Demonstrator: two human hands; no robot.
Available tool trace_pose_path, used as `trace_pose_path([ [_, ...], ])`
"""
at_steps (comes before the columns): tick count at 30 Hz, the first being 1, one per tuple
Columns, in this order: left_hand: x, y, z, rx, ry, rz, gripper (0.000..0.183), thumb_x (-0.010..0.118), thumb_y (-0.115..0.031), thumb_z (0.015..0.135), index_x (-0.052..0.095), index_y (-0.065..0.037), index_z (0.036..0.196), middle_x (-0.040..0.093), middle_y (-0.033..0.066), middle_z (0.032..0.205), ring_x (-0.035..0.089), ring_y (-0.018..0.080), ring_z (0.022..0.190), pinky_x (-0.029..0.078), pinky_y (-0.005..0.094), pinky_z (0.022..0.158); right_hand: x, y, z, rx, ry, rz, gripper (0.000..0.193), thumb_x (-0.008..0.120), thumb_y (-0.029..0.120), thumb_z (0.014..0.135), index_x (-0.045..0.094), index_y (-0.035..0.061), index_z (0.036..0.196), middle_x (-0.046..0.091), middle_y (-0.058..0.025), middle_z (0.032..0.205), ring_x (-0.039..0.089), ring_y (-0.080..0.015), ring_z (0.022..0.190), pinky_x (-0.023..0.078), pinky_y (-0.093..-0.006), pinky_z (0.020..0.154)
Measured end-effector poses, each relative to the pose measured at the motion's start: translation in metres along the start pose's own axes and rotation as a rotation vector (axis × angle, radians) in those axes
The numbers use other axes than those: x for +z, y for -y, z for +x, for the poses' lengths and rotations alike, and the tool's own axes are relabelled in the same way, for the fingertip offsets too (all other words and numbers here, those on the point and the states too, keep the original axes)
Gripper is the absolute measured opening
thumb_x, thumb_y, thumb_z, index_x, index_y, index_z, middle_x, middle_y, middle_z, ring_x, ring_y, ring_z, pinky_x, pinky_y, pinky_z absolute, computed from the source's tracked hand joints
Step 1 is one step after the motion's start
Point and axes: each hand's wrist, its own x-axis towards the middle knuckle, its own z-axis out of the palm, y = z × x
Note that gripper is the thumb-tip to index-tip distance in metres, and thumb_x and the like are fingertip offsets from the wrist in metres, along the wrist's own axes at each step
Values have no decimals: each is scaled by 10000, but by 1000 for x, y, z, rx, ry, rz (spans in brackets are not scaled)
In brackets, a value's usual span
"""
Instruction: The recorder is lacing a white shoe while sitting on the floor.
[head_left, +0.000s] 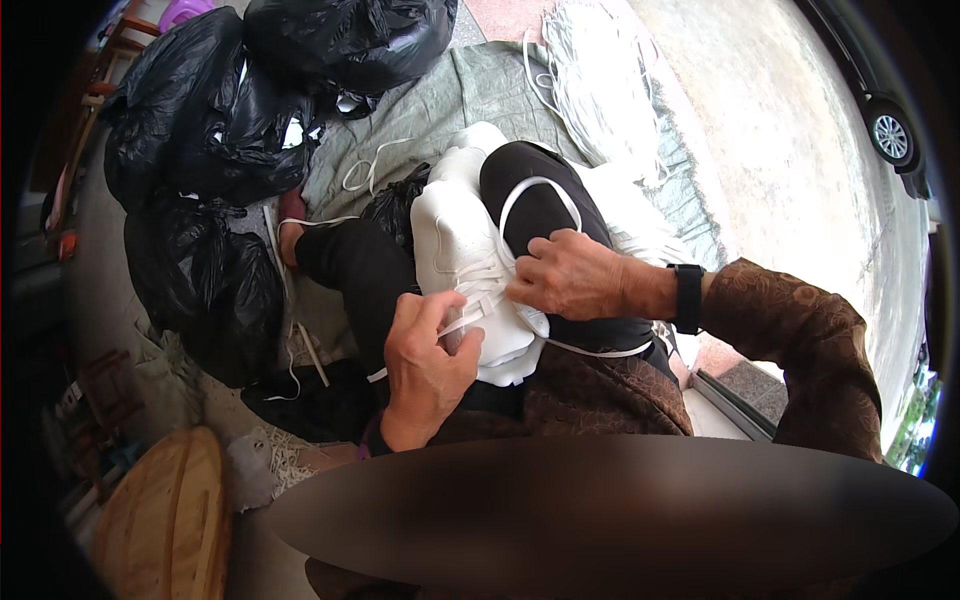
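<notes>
A white sneaker (445,235) rests on my lap between my knees, its laced front turned up. My left hand (425,365) is by its lower left side, thumb and index finger curled around a flat white shoelace (462,322) near the tongue. On the other side, my right hand (565,275) is closed in a pinch at the eyelets, gripping the lace. From there the lace arcs up in a loop (540,183) over my right knee. What lies under my right fingertips is hidden. Behind this sneaker, another white shoe (480,137) partly shows.
Black plastic bags (190,120) are piled at the left and back. A bundle of white laces (605,85) lies at the back right on a grey-green cloth (450,90). A wooden stool top (165,515) stands at lower left. A car wheel (890,137) shows far right.
</notes>
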Motion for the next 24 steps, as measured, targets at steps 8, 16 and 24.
trace_pose_path([
  [8, -12, 17, -5, -225, 108, -34, 247, 771, -175, 803, 575, -25, 808, 537, 109, 689, 544, 252, 596, 457, 360, 585, -20, 43, -36, 729, -210, 508, 257, 614, 102, 914, 430, 28, 1078, 591, -159, 767, 634, -348, 678, 472, -446, 549],
  [16, -166, 57, -4, -401, 388, -1289, 332, 558, -223, 1007, 463, -91, 717, 500, 20, 727, 492, 157, 672, 345, 294, 543, 28, 62, -15, 726, -570, 711, 172, 673, 71, 859, 525, -1, 908, 631, -207, 823, 645, -404, 730, 506, -465, 623],
  [24, -256, 88, -45, -180, -259, -1815, 257, 384, -121, 1079, 405, -50, 833, 354, 42, 826, 369, 142, 745, 359, 306, 700, 21, 56, 1, 780, -522, 842, 219, 702, -45, 811, 528, -14, 941, 627, -201, 871, 677, -377, 826, 541, -403, 680],
])
